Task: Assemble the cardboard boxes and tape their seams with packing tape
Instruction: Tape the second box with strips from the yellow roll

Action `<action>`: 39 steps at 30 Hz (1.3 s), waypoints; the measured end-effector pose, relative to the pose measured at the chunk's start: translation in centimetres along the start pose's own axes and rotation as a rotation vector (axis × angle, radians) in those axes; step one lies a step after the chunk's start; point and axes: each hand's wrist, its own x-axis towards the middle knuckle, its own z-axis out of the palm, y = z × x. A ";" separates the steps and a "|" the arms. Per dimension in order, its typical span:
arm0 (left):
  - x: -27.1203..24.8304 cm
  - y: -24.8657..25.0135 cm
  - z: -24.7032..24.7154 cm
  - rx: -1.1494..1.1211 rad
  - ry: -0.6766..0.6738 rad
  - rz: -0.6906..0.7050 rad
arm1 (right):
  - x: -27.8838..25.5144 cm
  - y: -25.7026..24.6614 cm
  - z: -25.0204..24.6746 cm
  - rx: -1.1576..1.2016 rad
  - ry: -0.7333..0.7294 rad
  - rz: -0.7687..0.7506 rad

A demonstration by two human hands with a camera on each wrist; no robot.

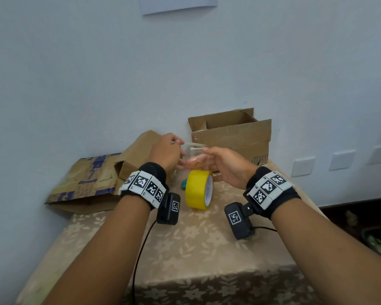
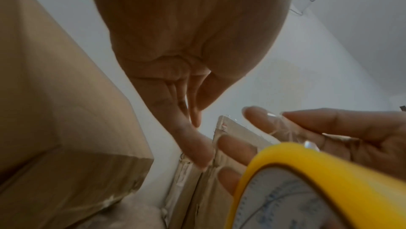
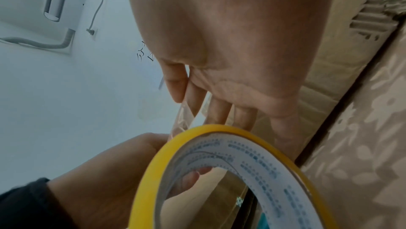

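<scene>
A yellow roll of packing tape (image 1: 196, 191) stands on edge just below both raised hands; whether it rests on the table or hangs from its strip I cannot tell. A clear tape strip (image 1: 195, 149) runs between the hands. My left hand (image 1: 178, 148) pinches its left end with curled fingers. My right hand (image 1: 204, 156) holds the strip across its fingertips (image 2: 257, 116) against the thumb. The roll (image 3: 149, 172) fills the lower right wrist view. An open cardboard box (image 1: 229, 135) stands behind the hands. A half-folded brown box (image 1: 139, 155) lies at the left.
A flattened printed carton (image 1: 86, 183) lies at the table's left edge against the wall. A teal object (image 1: 183, 183) peeks out behind the roll. The table (image 1: 185, 249) wears a floral cloth. Wall sockets (image 1: 302, 166) sit at the right.
</scene>
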 end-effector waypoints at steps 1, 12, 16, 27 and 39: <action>0.1 -0.2 0.2 -0.011 -0.021 -0.041 | 0.1 0.0 0.0 0.014 0.016 0.003; -0.4 -2.3 1.8 0.579 -0.326 -0.135 | -0.2 0.3 -0.1 0.012 0.220 -0.044; -0.4 -2.1 2.1 0.717 -0.365 -0.106 | -0.1 0.3 0.1 0.012 0.219 -0.052; -0.3 -2.2 2.4 0.834 -0.397 -0.111 | 0.1 0.7 0.6 0.074 0.193 -0.113; -1.2 -1.2 2.4 0.878 -0.490 -0.130 | 0.8 1.1 0.4 0.183 0.248 -0.159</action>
